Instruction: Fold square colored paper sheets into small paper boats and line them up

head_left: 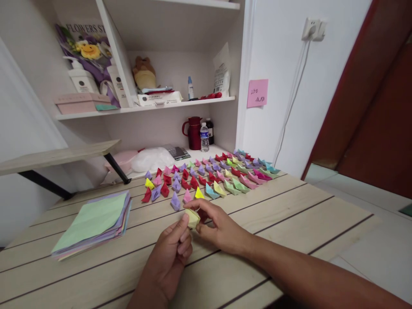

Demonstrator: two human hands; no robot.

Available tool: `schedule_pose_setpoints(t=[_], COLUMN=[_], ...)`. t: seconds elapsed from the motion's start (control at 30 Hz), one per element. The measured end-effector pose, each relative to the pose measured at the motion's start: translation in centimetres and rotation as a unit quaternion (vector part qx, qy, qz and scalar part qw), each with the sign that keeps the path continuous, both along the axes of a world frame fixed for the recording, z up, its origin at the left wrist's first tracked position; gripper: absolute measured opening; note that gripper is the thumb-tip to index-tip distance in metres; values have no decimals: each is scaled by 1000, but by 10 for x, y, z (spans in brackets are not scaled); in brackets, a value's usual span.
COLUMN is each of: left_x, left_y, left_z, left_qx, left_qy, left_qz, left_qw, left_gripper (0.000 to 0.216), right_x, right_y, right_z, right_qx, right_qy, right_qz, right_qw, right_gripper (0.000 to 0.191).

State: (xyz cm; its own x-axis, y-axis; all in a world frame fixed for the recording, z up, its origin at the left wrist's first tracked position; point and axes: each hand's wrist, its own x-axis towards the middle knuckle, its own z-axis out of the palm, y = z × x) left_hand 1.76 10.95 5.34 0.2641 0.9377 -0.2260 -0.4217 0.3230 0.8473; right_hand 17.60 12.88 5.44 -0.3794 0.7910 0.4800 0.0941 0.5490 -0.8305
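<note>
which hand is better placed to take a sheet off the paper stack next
Probably the left hand: it is nearer the paper stack, while the right hand lies farther off. The left pinches the yellow folded paper, though.

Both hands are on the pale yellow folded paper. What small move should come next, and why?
I'd probably steady the folded paper with the left hand and gently ease its folds outward with the right hand. The left hand already pinches it, the right fingers touch it, and it looks more compact than the paper boats standing beyond.
</note>
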Motion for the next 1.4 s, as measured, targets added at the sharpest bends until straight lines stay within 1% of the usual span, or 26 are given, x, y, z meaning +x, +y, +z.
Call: schedule_pose_setpoints(t=[0.27,0.4,0.47,0.63,0.77,0.9,1.03,1.07,1.17,1.27,1.4], left_x=[-2,-2,-3,-2,-1,0,0,1,1,0,1], left_y=[-1,0,1,1,-1,-2,-2,-2,-3,-5,-5], left_z=[-3,-1,1,5,6,5,5,6,8,9,10], left_qx=[-12,-27,-38,-63,-77,-79,-74,-71,-52,-33,-7], left_qy=[-11,-28,-38,-53,-52,-47,-33,-33,-56,-76,-68], left_qz=[-1,18,30,36,32,43,58,56,42,40,34], left_qw=[1000,999,998,996,995,995,995,995,996,996,997], left_gripper=[49,50,47,29,30,27,13,13,23,21,21], right_x=[0,0,-2,-3,-1,1,2,2,2,1,-1], right_y=[-1,1,4,9,10,11,13,14,15,16,16], right_z=[0,-1,-2,-2,-1,-1,-3,-4,-5,-6,-7], right_qx=[-54,-106,-145,-242,-290,-305,-315,-317,-322,-321,-306], right_qy=[35,79,114,195,231,258,277,281,286,281,263], right_qz=[29,49,62,86,99,102,104,104,100,96,90], right_qw=[998,990,981,946,924,911,902,900,897,899,911], right_gripper=[44,45,45,42,37,36,37,38,43,43,42])
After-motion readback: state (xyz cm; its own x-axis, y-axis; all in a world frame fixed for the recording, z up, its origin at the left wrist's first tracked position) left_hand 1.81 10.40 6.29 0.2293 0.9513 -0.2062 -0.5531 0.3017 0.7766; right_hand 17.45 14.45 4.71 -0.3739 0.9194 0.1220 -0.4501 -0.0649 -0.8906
